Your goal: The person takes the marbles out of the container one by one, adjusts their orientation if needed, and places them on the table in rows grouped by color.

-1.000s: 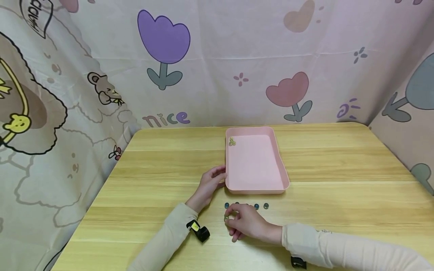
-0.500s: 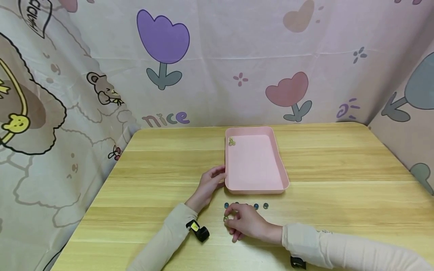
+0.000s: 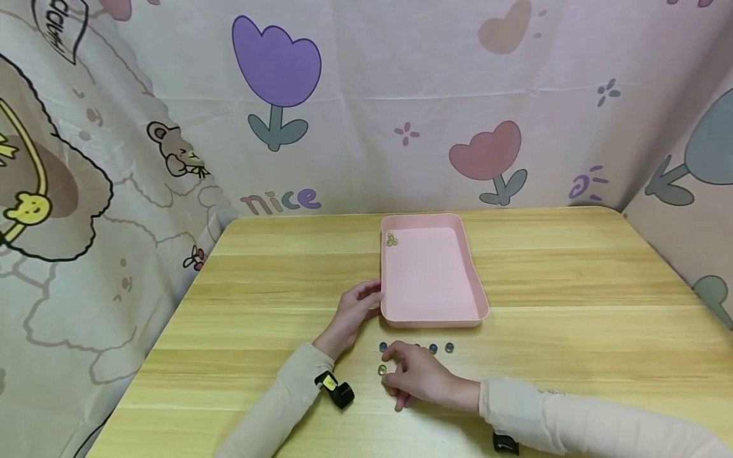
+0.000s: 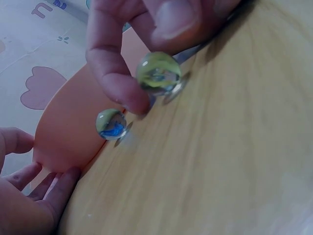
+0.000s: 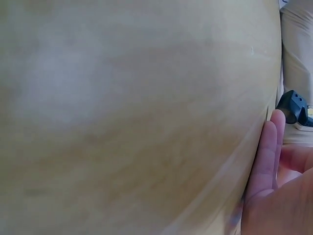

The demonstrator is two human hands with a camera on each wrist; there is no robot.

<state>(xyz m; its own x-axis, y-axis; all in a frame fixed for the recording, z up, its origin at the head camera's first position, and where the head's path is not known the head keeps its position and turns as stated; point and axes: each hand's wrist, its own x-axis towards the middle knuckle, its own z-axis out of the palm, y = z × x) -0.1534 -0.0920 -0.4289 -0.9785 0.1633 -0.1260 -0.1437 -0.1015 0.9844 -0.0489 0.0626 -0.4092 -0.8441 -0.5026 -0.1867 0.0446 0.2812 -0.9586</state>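
Note:
A clear marble with a yellow-green swirl [image 3: 382, 369] rests on the wooden table, just left of my right hand [image 3: 420, 375]. My thumb and index finger are spread either side of it; in the left wrist view the index finger overlaps the edge of this marble [image 4: 159, 73]. Behind it lies a row of blue-swirled marbles, partly hidden by the right hand; the leftmost blue marble [image 3: 383, 347] shows. My left hand [image 3: 356, 312] touches the left wall of the pink tray [image 3: 435, 323] with loosely bent fingers.
Several yellow-green marbles [image 3: 392, 239] sit together in the tray's far left corner. Two more blue-swirled marbles, including the rightmost marble [image 3: 449, 348], lie before the tray's near edge. A printed cloth [image 3: 366, 127] hangs behind the table [image 3: 561, 273].
My right thumb and index finger have parted from the yellow-green marble, and the hand has shifted slightly right. The marble stays on the table. My left hand and the tray have not moved.

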